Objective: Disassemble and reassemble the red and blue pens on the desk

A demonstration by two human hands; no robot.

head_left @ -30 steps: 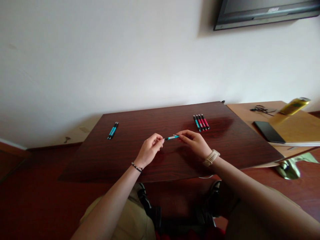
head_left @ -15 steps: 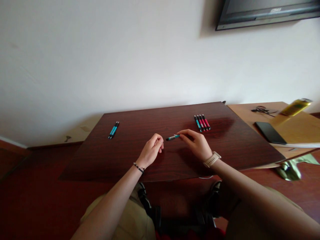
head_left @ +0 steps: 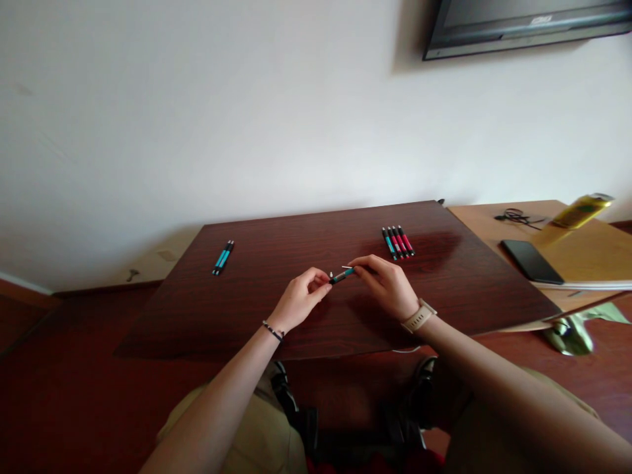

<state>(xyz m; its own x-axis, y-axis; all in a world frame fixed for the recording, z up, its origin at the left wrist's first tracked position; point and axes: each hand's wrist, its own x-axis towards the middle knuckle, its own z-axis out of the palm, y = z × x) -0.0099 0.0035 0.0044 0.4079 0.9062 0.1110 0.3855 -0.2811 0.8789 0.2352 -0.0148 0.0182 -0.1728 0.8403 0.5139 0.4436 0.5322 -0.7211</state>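
A turquoise and black pen (head_left: 342,276) is held between my two hands above the dark table. My right hand (head_left: 388,283) pinches its turquoise end between thumb and fingers. A thin white piece sticks out beside those fingertips; whether it belongs to the pen I cannot tell. My left hand (head_left: 305,296) is closed with thumb and forefinger at the pen's black end. A small pale tip shows just above these fingers, too small to name. Two turquoise pens (head_left: 223,257) lie side by side at the left. Several turquoise and pink pens (head_left: 398,242) lie in a row beyond my right hand.
The dark wooden table (head_left: 276,240) stands against a white wall. To its right, a lighter wooden surface (head_left: 592,253) bears a black phone (head_left: 532,261), a dark cable (head_left: 518,217) and a yellow can (head_left: 584,210). A screen (head_left: 533,29) hangs on the wall above.
My left hand has moved right and opened from a loose curl into a pinch at the pen's black end. That end of the pen has dipped slightly. My right hand keeps its hold.
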